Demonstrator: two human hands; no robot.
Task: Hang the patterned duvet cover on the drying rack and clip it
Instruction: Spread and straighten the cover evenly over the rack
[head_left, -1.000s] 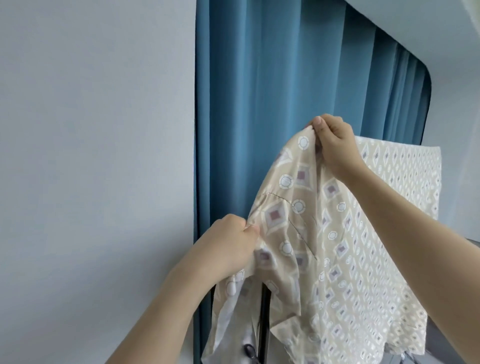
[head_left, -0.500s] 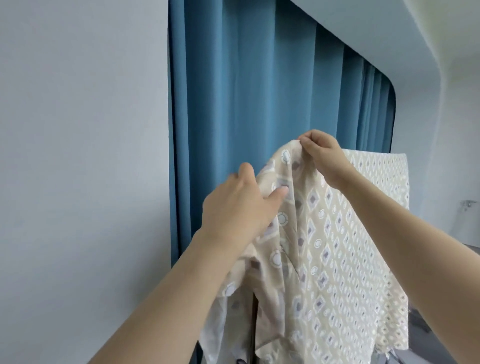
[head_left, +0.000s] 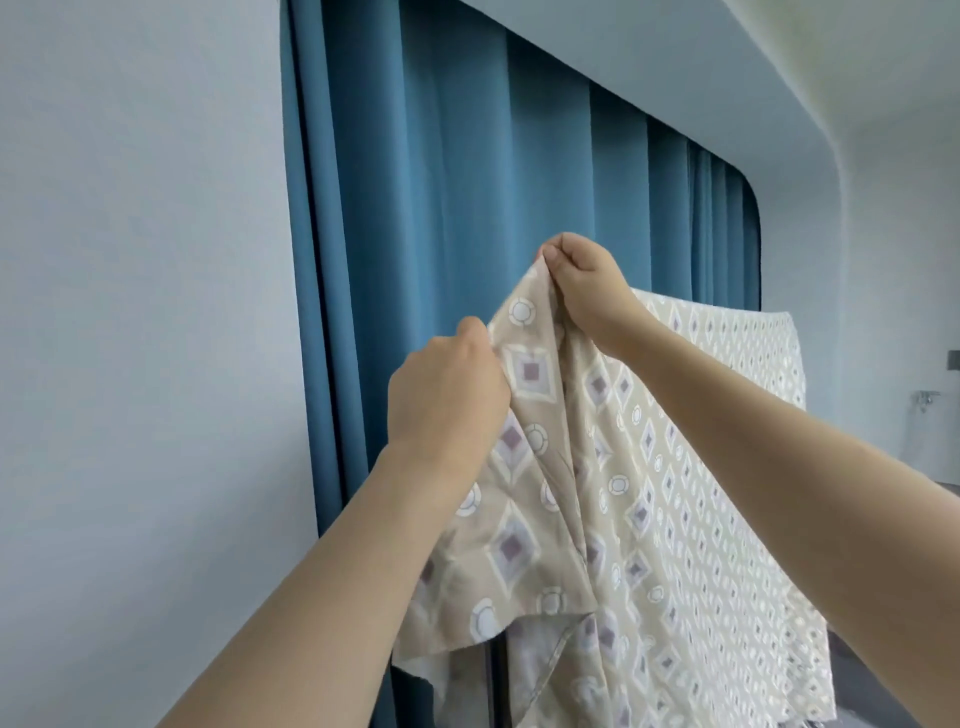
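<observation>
Duvet cover (head_left: 691, 467): beige, diamond-and-ring print. Draped over the top of a drying rack, far end lying flat and straight toward 2 o'clock, near end lifted into a peak at centre frame. Lower folds hanging loose toward 6 o'clock. Probably raised so as to pull the near corner up and spread it square along the rack top before clipping.

Right hand (head_left: 582, 280): clenched around the topmost point of the cloth, thumb and fingers pinching the edge at 12 o'clock of the peak. Apparently serving as the anchor, keeping the edge high.

Left hand (head_left: 447, 395): just beside and below, at 8 o'clock of the right hand. Fingers curled into the cloth's side edge, grasping a fold; fingertips hidden behind the cloth, so depth of hold not clear. Likely working along the hem to find or straighten the corner.

Drying rack: almost wholly covered; only a dark upright post (head_left: 492, 686) showing under the cloth at 6 o'clock.

Clips: none in view; clipping not yet done.

Curtain (head_left: 441, 208): blue, pleated, hanging behind the cloth from 10 to 1 o'clock.

Wall (head_left: 140, 338): pale, plain, at 9 o'clock.
</observation>
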